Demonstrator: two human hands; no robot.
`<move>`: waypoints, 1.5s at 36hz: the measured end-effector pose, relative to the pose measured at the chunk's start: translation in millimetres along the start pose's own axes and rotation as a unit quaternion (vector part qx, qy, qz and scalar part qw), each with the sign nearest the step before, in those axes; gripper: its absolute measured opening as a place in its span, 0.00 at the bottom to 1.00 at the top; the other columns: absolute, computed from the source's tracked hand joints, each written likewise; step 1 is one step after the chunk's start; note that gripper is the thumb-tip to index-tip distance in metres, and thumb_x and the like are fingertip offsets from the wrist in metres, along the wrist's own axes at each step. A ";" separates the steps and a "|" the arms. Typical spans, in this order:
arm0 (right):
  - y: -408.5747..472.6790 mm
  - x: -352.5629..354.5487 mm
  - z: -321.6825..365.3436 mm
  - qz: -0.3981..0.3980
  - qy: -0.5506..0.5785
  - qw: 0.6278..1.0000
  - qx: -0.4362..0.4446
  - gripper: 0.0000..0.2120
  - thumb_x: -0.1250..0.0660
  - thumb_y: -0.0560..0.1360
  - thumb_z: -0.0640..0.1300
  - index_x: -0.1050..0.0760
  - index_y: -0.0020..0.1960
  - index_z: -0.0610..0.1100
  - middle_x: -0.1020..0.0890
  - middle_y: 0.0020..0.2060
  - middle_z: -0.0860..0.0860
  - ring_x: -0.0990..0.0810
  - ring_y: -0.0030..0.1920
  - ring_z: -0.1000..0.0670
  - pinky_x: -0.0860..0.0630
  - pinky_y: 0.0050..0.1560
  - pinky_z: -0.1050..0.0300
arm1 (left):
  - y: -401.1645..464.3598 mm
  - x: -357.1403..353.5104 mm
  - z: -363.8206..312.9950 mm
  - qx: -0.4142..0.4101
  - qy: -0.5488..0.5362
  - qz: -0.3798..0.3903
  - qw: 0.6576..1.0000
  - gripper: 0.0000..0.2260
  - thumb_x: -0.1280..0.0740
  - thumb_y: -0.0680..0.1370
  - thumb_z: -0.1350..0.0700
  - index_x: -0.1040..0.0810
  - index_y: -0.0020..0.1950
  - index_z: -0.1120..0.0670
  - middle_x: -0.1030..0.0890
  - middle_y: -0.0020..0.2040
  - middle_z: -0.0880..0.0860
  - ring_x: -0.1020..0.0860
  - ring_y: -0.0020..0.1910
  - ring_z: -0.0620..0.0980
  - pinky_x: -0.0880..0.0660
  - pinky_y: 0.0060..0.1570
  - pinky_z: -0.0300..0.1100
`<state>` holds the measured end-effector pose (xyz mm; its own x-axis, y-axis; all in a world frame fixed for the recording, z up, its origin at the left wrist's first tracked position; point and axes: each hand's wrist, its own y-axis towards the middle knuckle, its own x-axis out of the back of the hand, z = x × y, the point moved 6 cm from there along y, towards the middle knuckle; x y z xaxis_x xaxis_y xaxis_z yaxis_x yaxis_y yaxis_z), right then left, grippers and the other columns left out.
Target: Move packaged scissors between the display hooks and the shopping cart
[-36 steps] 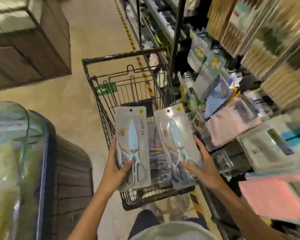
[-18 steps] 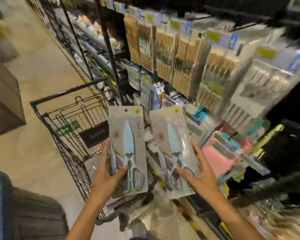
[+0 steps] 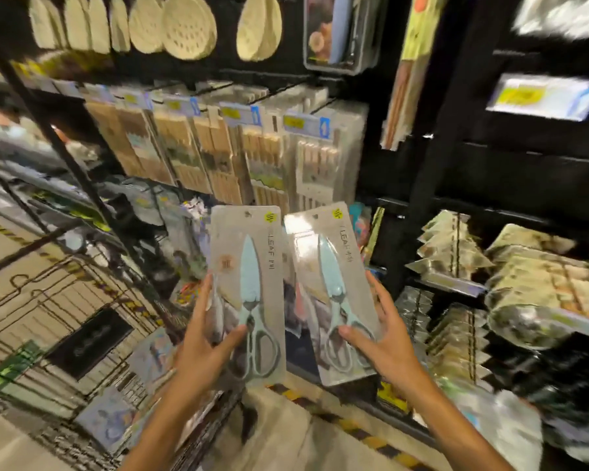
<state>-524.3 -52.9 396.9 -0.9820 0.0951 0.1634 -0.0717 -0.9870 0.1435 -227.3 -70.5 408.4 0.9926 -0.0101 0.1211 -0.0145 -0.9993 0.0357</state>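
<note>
I hold two grey packs of pale blue scissors upright in front of the display rack. My left hand (image 3: 206,348) grips the lower part of the left scissors pack (image 3: 252,266), thumb across its front. My right hand (image 3: 383,345) grips the lower part of the right scissors pack (image 3: 334,266) in the same way. The wire shopping cart (image 3: 58,321) stands at the lower left, with several flat packs lying in it. Which display hooks belong to the scissors is not visible.
Black shelving (image 3: 422,164) fills the view ahead, hung with packs of wooden utensils (image 3: 238,158) and pale round items (image 3: 187,25) above. Foil-wrapped goods (image 3: 524,277) are stacked on shelves at the right. A yellow-black floor stripe (image 3: 361,433) runs along the rack's base.
My view has swung right and up from the cart toward the shelving. Both hands have carried the two scissors packs away from the cart toward the rack, grips unchanged.
</note>
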 end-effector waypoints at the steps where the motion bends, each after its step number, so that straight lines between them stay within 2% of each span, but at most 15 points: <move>1: -7.4 5.2 2.1 -0.015 -0.004 1.000 -0.003 0.43 0.22 0.72 0.42 0.41 0.78 0.63 0.29 0.73 0.60 0.27 0.71 0.52 0.24 0.67 0.40 | 2.1 -4.7 -3.7 -0.010 0.008 0.015 1.000 0.45 0.21 0.71 0.45 0.47 0.76 0.25 0.33 0.77 0.42 0.29 0.73 0.56 0.28 0.66 0.66; 3: -23.5 15.2 6.6 -0.040 -0.008 0.999 -0.006 0.43 0.22 0.72 0.41 0.41 0.77 0.64 0.28 0.71 0.63 0.25 0.69 0.54 0.22 0.64 0.42 | 3.4 -14.7 -14.1 -0.052 0.032 0.027 0.998 0.44 0.22 0.73 0.52 0.47 0.79 0.31 0.39 0.77 0.31 0.37 0.78 0.47 0.36 0.74 0.61; 5: -39.8 26.6 11.5 -0.067 -0.018 0.998 -0.007 0.44 0.22 0.73 0.40 0.42 0.78 0.61 0.27 0.69 0.67 0.24 0.68 0.57 0.21 0.64 0.48 | 2.6 -25.0 -21.1 -0.080 0.050 0.034 0.995 0.43 0.24 0.74 0.56 0.46 0.79 0.32 0.41 0.78 0.31 0.41 0.78 0.40 0.40 0.77 0.56; 11: -101.4 63.1 23.8 -0.159 -0.050 0.986 -0.021 0.43 0.23 0.73 0.40 0.42 0.79 0.59 0.29 0.67 0.73 0.26 0.66 0.65 0.21 0.61 0.61 | -8.3 -60.5 -18.8 -0.084 0.025 0.128 0.988 0.42 0.26 0.73 0.51 0.46 0.76 0.25 0.43 0.79 0.33 0.42 0.80 0.44 0.38 0.76 0.58; 14: -137.2 86.2 27.8 -0.206 -0.064 0.976 -0.037 0.43 0.22 0.72 0.44 0.42 0.78 0.63 0.30 0.71 0.68 0.26 0.68 0.60 0.21 0.64 0.53 | -16.0 -85.5 -23.4 -0.100 0.011 0.172 0.980 0.42 0.26 0.74 0.53 0.46 0.76 0.26 0.40 0.79 0.34 0.39 0.79 0.46 0.35 0.75 0.59; 17: -170.2 108.3 34.3 -0.238 -0.084 0.967 -0.044 0.43 0.22 0.73 0.46 0.43 0.78 0.63 0.31 0.72 0.65 0.27 0.70 0.58 0.22 0.66 0.47 | -24.3 -112.9 -29.0 -0.106 0.000 0.220 0.970 0.42 0.24 0.74 0.45 0.47 0.78 0.28 0.38 0.81 0.47 0.37 0.79 0.54 0.35 0.74 0.63; 20: -197.6 131.7 39.3 -0.276 -0.092 0.956 -0.047 0.43 0.23 0.73 0.45 0.42 0.78 0.64 0.29 0.69 0.69 0.26 0.68 0.61 0.21 0.65 0.48 | -38.2 -142.6 -41.3 -0.111 -0.013 0.250 0.962 0.43 0.25 0.73 0.51 0.47 0.78 0.28 0.38 0.79 0.37 0.36 0.78 0.49 0.34 0.74 0.61; 22: -212.5 147.9 41.7 -0.301 -0.104 0.947 -0.042 0.43 0.22 0.72 0.45 0.42 0.77 0.66 0.29 0.71 0.66 0.26 0.68 0.59 0.21 0.65 0.49 | -46.9 -162.8 -47.9 -0.105 -0.019 0.269 0.957 0.43 0.25 0.73 0.52 0.46 0.77 0.28 0.32 0.77 0.40 0.33 0.76 0.51 0.33 0.73 0.61; 25: -228.6 170.6 45.8 -0.319 -0.107 0.941 -0.027 0.43 0.22 0.72 0.45 0.42 0.76 0.67 0.29 0.70 0.67 0.26 0.68 0.61 0.21 0.63 0.57 | -57.5 -190.3 -59.9 -0.118 -0.022 0.288 0.950 0.42 0.24 0.74 0.48 0.47 0.77 0.27 0.39 0.81 0.44 0.39 0.80 0.51 0.37 0.75 0.62; 29: -245.1 203.2 48.0 -0.332 -0.098 0.938 -0.012 0.42 0.23 0.73 0.42 0.41 0.77 0.64 0.27 0.65 0.73 0.23 0.64 0.64 0.21 0.57 0.65 | -72.2 -228.2 -77.0 -0.146 -0.021 0.299 0.943 0.43 0.25 0.73 0.52 0.47 0.78 0.29 0.40 0.80 0.36 0.38 0.78 0.43 0.36 0.76 0.56; 33: -259.7 244.5 50.9 -0.345 -0.090 0.934 -0.003 0.42 0.23 0.73 0.43 0.42 0.77 0.64 0.30 0.72 0.66 0.25 0.68 0.60 0.21 0.61 0.59 | -87.4 -270.4 -92.1 -0.155 -0.038 0.310 0.937 0.43 0.26 0.73 0.54 0.46 0.78 0.29 0.38 0.77 0.30 0.35 0.76 0.37 0.31 0.72 0.46; 37: -270.2 290.7 57.0 -0.346 -0.079 0.935 0.019 0.42 0.24 0.73 0.42 0.41 0.78 0.62 0.28 0.69 0.68 0.24 0.68 0.59 0.21 0.63 0.57 | -105.8 -314.4 -112.2 -0.166 -0.044 0.303 0.938 0.43 0.26 0.74 0.58 0.46 0.78 0.30 0.33 0.67 0.21 0.29 0.67 0.28 0.26 0.63 0.32; 43: -274.5 355.5 69.6 -0.352 -0.078 0.932 0.047 0.42 0.24 0.73 0.40 0.42 0.78 0.59 0.29 0.67 0.75 0.25 0.66 0.64 0.22 0.58 0.66 | -122.3 -366.4 -140.6 -0.187 -0.030 0.291 0.938 0.42 0.25 0.75 0.53 0.47 0.77 0.26 0.36 0.79 0.40 0.35 0.77 0.45 0.35 0.75 0.59; 50: -265.9 410.4 72.1 -0.345 -0.075 0.934 0.052 0.44 0.23 0.72 0.39 0.42 0.79 0.58 0.28 0.65 0.76 0.24 0.64 0.64 0.20 0.57 0.64 | -129.6 -408.3 -166.7 -0.207 -0.020 0.272 0.940 0.43 0.26 0.75 0.54 0.48 0.78 0.28 0.40 0.80 0.38 0.38 0.79 0.44 0.35 0.75 0.61; 54: -253.5 429.7 70.1 -0.338 -0.062 0.937 0.057 0.44 0.23 0.72 0.39 0.42 0.79 0.60 0.28 0.70 0.65 0.24 0.66 0.62 0.21 0.54 0.66 | -125.3 -424.8 -177.8 -0.211 -0.013 0.261 0.942 0.43 0.26 0.75 0.54 0.48 0.78 0.29 0.39 0.79 0.36 0.37 0.78 0.43 0.33 0.73 0.61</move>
<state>-915.9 247.3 499.1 -0.6903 0.7154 0.1086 -0.6443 -0.6760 0.3577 -668.6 65.6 528.9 0.8400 -0.5017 0.2064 -0.5417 -0.7543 0.3709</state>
